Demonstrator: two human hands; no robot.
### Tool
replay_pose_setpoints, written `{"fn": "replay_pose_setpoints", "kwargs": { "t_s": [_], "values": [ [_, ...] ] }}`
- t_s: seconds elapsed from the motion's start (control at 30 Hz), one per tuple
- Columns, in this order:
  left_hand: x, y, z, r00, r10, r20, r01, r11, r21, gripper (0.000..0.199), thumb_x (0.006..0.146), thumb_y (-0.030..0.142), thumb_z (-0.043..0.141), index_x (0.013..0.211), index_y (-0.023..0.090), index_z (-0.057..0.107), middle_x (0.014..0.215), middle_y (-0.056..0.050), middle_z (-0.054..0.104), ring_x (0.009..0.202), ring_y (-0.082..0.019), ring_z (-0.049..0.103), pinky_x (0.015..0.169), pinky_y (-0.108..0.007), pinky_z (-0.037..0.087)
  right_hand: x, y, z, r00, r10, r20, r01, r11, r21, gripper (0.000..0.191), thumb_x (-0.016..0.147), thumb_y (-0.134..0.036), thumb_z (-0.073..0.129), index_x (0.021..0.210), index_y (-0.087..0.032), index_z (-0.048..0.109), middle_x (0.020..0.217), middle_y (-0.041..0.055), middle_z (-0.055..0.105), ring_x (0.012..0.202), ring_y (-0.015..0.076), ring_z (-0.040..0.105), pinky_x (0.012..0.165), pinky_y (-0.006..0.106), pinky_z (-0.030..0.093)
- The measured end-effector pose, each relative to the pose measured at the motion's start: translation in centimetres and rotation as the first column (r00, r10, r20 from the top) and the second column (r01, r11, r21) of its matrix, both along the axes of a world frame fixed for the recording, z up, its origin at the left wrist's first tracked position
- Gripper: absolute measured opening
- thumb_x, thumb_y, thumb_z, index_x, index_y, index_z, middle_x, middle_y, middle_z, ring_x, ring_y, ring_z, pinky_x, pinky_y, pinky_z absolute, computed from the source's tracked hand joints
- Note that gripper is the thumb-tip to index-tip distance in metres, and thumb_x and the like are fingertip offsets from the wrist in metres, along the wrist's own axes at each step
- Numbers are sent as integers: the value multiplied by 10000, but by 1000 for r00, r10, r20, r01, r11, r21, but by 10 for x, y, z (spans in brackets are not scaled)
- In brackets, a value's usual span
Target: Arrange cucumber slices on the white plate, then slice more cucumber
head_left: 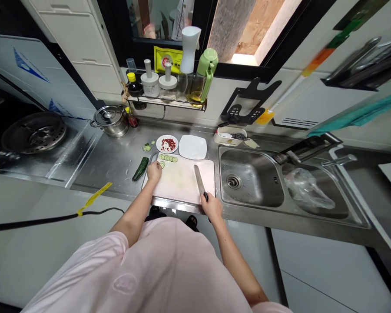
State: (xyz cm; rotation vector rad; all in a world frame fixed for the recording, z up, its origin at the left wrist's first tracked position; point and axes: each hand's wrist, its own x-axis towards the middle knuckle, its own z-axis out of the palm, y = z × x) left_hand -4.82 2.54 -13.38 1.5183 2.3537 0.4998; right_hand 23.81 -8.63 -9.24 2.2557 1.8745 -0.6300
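Observation:
My right hand (212, 206) is wrapped round the black handle of a knife (199, 180), whose blade lies over the right part of the white cutting board (179, 184). At the board's upper left, the fingers of my left hand (154, 171) are pinched beside a few cucumber slices (162, 164); what they hold, if anything, is too small to make out. A row of cucumber slices (168, 158) lies along the board's far edge. Left of the board rests a dark green cucumber piece (140, 168). Behind the board are a plate with chopped red pieces (167, 144) and a white square plate (193, 147).
Cucumber scraps (146, 147) lie on the steel counter (111, 158). A lidded pot (111, 121) and a pan (33, 131) stand to the left. The double sink (252, 178) is on the right, with a plastic bag (308, 189). A bottle rack (169, 102) hangs behind.

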Motion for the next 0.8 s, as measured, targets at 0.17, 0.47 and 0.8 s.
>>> {"fn": "replay_pose_setpoints", "kwargs": {
  "t_s": [0.17, 0.47, 0.8],
  "values": [
    [6, -3, 4, 1000, 8, -1, -8, 1000, 17, 296, 852, 235, 435, 1061, 205, 642, 1016, -96, 648, 909, -202, 599, 822, -288, 446, 1, -1, -2, 1000, 7, -12, -8, 1000, -15, 460, 953, -481, 294, 1131, -176, 588, 969, 139, 674, 931, 242, 633, 781, 316, 412],
    [33, 17, 10, 975, -221, 37, 218, 974, 64, 320, 866, 246, 446, 1138, 206, 610, 1098, -90, 612, 1025, -219, 558, 912, -314, 433, -3, 3, -2, 1000, -5, 3, 5, 998, -63, 417, 970, -435, 266, 1137, -169, 539, 960, 133, 673, 919, 239, 640, 780, 328, 423],
    [48, 50, 6, 943, -329, -38, 328, 944, -41, 383, 868, 312, 474, 1225, 211, 572, 1148, -135, 568, 1058, -262, 538, 864, -348, 431, -4, 4, -3, 1000, 9, 10, -8, 998, -60, 411, 972, -423, 259, 1126, -171, 544, 970, 135, 678, 922, 241, 641, 776, 326, 424]
  ]
}}
